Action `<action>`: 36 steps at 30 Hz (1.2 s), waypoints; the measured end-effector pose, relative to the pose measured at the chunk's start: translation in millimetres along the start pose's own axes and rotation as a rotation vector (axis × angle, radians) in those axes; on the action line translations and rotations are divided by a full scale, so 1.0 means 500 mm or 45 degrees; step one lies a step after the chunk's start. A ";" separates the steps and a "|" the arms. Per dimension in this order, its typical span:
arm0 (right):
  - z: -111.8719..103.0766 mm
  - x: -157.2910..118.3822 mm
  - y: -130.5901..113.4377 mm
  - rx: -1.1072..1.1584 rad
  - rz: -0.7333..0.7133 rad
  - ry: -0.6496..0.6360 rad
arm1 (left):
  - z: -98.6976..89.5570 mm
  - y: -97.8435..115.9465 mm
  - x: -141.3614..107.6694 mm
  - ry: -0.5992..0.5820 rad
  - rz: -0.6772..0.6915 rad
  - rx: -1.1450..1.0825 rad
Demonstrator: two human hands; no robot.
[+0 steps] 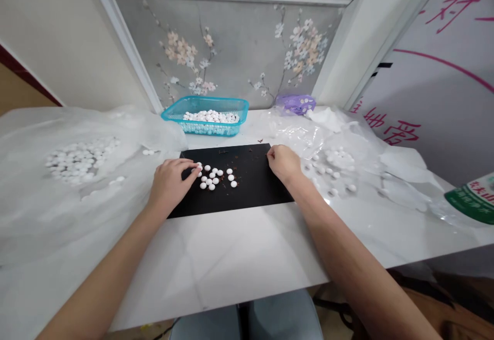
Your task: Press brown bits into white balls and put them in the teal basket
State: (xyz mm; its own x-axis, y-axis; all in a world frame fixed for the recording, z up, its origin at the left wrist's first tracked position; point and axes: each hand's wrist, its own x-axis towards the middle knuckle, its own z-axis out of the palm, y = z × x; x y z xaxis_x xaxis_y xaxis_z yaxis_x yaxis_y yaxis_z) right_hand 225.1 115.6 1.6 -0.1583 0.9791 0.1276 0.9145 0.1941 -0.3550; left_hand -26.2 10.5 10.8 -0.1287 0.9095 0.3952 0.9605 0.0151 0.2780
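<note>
Forearms point(110, 268) frame a black mat point(254, 196), its white pieces point(212, 175) nearer the left hand point(170, 183) — fingertips at one, grip unclear — than the right hand point(283, 162), pinched closed at the far right corner.

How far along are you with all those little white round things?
Maybe partway. The blue basket already holds a big pile, perhaps finished ones. The left hand's fingers are at the white pieces on the black board; the right hand is by its far right corner. Those, plus the loose pieces at left and right, could be left.
</note>
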 end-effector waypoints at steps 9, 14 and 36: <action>0.000 -0.007 -0.016 0.112 -0.117 0.133 | 0.007 0.000 -0.004 -0.043 0.016 0.028; -0.003 -0.012 -0.023 0.164 -0.223 0.155 | 0.014 0.004 -0.007 -0.021 0.060 0.040; 0.013 -0.001 -0.016 0.338 -0.277 0.181 | -0.192 -0.221 0.007 -0.331 -1.016 0.510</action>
State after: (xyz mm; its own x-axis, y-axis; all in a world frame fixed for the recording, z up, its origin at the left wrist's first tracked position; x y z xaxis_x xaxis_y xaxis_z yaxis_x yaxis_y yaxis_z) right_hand 215.2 114.1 -1.5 -0.2682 0.8985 0.3475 0.7336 0.4243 -0.5308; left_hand -156.4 -27.8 65.9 -0.7750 0.6319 -0.0048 0.6312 0.7745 0.0412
